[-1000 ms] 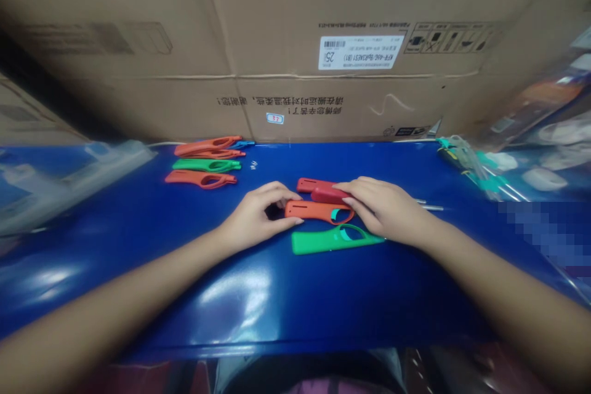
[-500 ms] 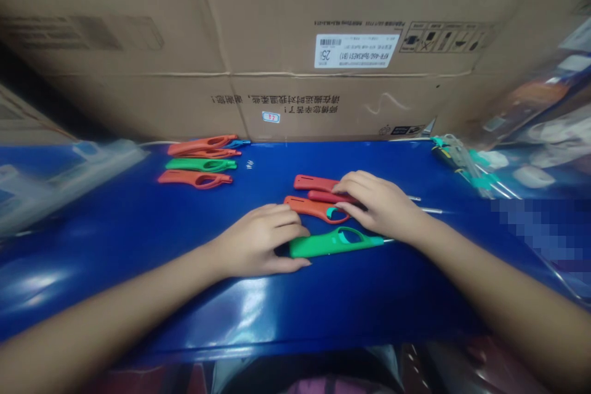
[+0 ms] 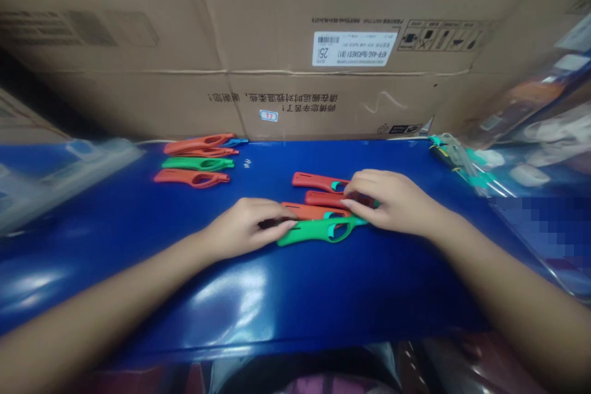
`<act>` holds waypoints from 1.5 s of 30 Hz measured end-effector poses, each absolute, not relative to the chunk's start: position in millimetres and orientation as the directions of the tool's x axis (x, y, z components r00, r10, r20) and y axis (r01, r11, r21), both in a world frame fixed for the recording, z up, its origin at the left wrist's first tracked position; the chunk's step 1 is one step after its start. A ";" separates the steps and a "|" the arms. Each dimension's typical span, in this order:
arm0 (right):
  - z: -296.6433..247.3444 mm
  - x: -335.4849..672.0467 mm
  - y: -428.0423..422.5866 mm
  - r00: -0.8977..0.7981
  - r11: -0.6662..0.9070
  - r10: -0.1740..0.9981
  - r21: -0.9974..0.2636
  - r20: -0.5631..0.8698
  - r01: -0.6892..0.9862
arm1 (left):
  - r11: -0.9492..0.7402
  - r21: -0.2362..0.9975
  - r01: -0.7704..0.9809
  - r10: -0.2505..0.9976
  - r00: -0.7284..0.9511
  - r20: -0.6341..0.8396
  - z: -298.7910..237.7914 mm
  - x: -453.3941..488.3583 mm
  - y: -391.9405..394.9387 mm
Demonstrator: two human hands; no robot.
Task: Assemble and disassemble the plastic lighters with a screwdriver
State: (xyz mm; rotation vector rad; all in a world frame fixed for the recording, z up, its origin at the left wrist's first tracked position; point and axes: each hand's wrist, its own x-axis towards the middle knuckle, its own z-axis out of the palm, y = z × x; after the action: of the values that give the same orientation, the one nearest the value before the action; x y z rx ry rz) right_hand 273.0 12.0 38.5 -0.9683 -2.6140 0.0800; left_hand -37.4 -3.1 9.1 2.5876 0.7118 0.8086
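Several long-nosed gas lighters lie side by side in front of me. My left hand point(image 3: 252, 228) pinches the rear end of the green lighter point(image 3: 309, 231), its fingertips reaching over the end of the orange lighter point(image 3: 307, 212) right behind it. My right hand point(image 3: 392, 202) has its thumb and fingers closed over the front part of a darker red lighter point(image 3: 323, 198), hiding much of it. Beyond lies another red lighter point(image 3: 314, 181) with a teal trigger, its front end behind my right fingers. The metal tips are hidden by the right hand.
At the left back lie orange shells point(image 3: 184, 176) and a green shell point(image 3: 184, 163). A big cardboard box point(image 3: 277, 86) walls off the back of the blue table point(image 3: 231, 320). Teal-ended metal rods point(image 3: 480, 178) lie at the right, a clear plastic bag point(image 3: 69, 178) at the left.
The green lighter has moved back and left, up against the orange one, with my left hand on its end. My right hand has shifted slightly right along the red lighters.
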 end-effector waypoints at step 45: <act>36.4 242.1 -16.1 -0.730 0.729 0.675 -0.248 0.106 0.638 | -0.613 0.083 0.786 0.780 0.584 0.226 2.8 -3.7 -36.9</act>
State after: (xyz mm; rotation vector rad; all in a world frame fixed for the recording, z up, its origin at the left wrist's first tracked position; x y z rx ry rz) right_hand 242.1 -16.1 36.4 -1.0514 -2.7425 0.2903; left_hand -3.7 -36.9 2.8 2.8191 1.3937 0.3825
